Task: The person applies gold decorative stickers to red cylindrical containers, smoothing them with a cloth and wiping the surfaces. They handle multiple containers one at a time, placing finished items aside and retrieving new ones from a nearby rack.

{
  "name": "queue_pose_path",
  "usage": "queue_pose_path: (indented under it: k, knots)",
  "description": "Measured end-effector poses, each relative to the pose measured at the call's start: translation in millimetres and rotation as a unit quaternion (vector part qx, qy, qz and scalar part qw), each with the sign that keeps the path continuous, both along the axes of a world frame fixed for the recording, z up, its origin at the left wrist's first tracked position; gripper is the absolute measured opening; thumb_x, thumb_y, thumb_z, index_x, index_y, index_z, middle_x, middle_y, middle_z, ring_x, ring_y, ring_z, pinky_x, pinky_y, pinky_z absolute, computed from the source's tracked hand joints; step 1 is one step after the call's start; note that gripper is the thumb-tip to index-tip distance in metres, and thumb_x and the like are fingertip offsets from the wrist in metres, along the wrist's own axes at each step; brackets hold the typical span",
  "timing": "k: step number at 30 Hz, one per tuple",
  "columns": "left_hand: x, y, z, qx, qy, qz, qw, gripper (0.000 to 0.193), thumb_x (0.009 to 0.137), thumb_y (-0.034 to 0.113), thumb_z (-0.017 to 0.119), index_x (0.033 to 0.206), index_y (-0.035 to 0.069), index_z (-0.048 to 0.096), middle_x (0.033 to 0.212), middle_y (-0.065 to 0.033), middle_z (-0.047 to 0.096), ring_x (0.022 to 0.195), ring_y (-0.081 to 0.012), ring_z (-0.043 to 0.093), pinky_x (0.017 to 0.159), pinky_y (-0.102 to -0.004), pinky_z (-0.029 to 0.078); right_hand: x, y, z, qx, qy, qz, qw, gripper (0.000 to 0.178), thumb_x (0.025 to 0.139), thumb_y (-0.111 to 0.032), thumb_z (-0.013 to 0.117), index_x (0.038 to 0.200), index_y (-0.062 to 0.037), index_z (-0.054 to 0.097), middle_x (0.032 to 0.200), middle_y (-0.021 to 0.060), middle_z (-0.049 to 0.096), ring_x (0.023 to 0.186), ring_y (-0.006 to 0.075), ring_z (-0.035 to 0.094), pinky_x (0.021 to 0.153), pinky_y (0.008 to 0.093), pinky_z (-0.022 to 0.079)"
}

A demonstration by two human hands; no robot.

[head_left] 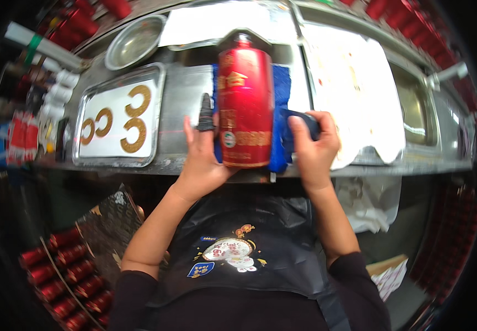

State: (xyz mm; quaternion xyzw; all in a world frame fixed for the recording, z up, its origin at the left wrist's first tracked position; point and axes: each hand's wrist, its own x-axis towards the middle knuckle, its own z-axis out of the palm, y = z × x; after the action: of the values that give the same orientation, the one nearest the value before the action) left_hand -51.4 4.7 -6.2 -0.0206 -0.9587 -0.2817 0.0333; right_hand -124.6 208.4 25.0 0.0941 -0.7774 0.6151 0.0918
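A glossy red bottle (245, 107) with gold lettering lies on a blue cloth (281, 140), its neck pointing away from me. Along the bottle's lower left side is my left hand (201, 157), fingers stretched out and one of them wrapped in black tape; its thumb is hidden by the bottle. To the right of the bottle, my right hand (316, 144) pinches a small dark block (309, 126), whose exact kind I cannot make out. The block is over the cloth's right edge.
On the left, a metal tray (160, 105) bears several gold curved pieces (134, 135) on white paper. Behind it stands a metal bowl (134, 43). White sheets (354, 94) cover the bench at right. More red bottles (67, 270) stand in a crate at lower left.
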Motion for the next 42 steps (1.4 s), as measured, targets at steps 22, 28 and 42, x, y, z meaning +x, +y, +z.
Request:
queue_pose_path:
  k: [22, 28, 42]
  knots:
    - [21, 15, 6, 0.157, 0.244, 0.029, 0.957, 0.076, 0.074, 0.036, 0.084, 0.140, 0.012, 0.056, 0.165, -0.0230, 0.024, 0.151, -0.0465, 0.021, 0.114, -0.0740, 0.004, 35, -18, 8, 0.038, 0.120, -0.003, 0.992, 0.017, 0.089, -0.002, 0.077, 0.099, 0.0014, 0.065, 0.095, 0.0056, 0.067, 0.085, 0.0099, 0.062, 0.079, 0.0236, 0.051]
    - [27, 20, -3, 0.052, 0.209, 0.107, 0.971, 0.046, 0.074, 0.039, 0.082, 0.119, 0.028, 0.076, 0.159, -0.0326, 0.028, 0.147, -0.0542, 0.024, 0.110, -0.0781, 0.006, 28, -11, -5, 0.047, 0.147, -0.004, 0.988, 0.018, 0.090, -0.003, 0.077, 0.103, 0.0016, 0.066, 0.096, 0.0041, 0.065, 0.085, 0.0082, 0.059, 0.080, 0.0214, 0.048]
    - [41, 11, -23, 0.094, 0.144, 0.165, 0.971, 0.082, 0.070, 0.045, 0.086, 0.130, -0.002, 0.057, 0.161, -0.0333, 0.021, 0.151, -0.0477, 0.021, 0.115, -0.0713, 0.005, 14, -58, 42, 0.266, 0.348, 0.191, 0.878, 0.032, 0.070, 0.006, 0.080, 0.099, -0.0070, 0.076, 0.082, 0.0058, 0.064, 0.077, 0.0212, 0.062, 0.068, 0.0349, 0.050]
